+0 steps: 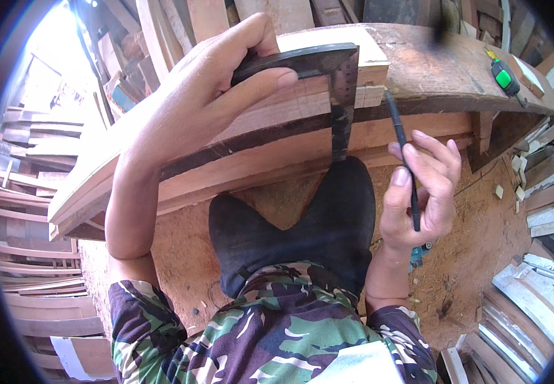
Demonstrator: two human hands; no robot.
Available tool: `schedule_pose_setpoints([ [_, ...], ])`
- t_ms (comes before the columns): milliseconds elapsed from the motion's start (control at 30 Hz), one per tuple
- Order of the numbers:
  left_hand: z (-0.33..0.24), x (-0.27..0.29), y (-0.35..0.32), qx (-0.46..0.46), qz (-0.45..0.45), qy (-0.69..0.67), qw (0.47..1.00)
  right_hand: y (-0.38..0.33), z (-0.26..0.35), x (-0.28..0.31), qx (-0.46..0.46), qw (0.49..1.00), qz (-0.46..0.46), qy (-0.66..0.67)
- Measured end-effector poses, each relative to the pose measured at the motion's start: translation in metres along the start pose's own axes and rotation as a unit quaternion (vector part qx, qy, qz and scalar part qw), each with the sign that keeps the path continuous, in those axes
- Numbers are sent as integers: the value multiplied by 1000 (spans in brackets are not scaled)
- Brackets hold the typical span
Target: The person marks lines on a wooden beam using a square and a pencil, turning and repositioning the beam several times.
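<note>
My left hand (232, 70) is closed round the thick stock of a dark try square (343, 96), thumb on its near side. The square's blade hangs down across the front of a pale wooden board (277, 105) on the workbench, close to the board's right end. In my right hand (427, 192) a slim black pencil (400, 131) is gripped between thumb and fingers. Its tip points up and away, near the lower right corner of the board's end. Faint lines show on the board's front face. What lies under my left palm is hidden.
The wooden workbench (462, 64) runs across in front of me. On its right part lie a green and black tape measure (503, 77) and a small wood block (525, 75). Stacked boards (40, 256) line the left, and offcuts (533, 301) lie at right. A teal tool (419, 255) is partly hidden behind my right wrist.
</note>
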State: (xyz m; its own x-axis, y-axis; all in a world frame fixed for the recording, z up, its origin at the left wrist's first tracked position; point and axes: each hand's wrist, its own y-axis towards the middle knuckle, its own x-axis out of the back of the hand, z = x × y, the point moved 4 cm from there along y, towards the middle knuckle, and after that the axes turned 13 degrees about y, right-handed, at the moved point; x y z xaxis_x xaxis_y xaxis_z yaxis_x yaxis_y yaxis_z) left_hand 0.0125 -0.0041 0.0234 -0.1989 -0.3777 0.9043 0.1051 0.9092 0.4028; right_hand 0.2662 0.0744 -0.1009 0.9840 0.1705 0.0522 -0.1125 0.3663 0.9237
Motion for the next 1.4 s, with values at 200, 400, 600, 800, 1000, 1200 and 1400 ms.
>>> schedule_pose_setpoints([
  [200, -1, -3, 5, 25, 12, 27, 999, -2, -2, 2, -4, 1000, -19, -1],
  [400, -2, -5, 6, 10, -3, 5, 1000, -2, -2, 1, -5, 1000, -21, 0],
  [600, -1, -6, 5, 20, 1, -2, 1000, -1, -1, 0, -7, 1000, -9, 6],
  [800, -1, -7, 4, 23, -5, -3, 1000, 5, -2, -9, 6, 1000, 16, -13],
  [1000, -2, -5, 5, 22, 5, -17, 1000, 7, -2, -11, 14, 1000, 1, -13],
  [1200, -2, -5, 5, 22, 9, -12, 1000, 7, 7, -5, 4, 997, 46, -58],
  [1400, -5, -2, 6, 14, 3, 15, 1000, 11, 9, -4, 19, 999, 23, -37],
])
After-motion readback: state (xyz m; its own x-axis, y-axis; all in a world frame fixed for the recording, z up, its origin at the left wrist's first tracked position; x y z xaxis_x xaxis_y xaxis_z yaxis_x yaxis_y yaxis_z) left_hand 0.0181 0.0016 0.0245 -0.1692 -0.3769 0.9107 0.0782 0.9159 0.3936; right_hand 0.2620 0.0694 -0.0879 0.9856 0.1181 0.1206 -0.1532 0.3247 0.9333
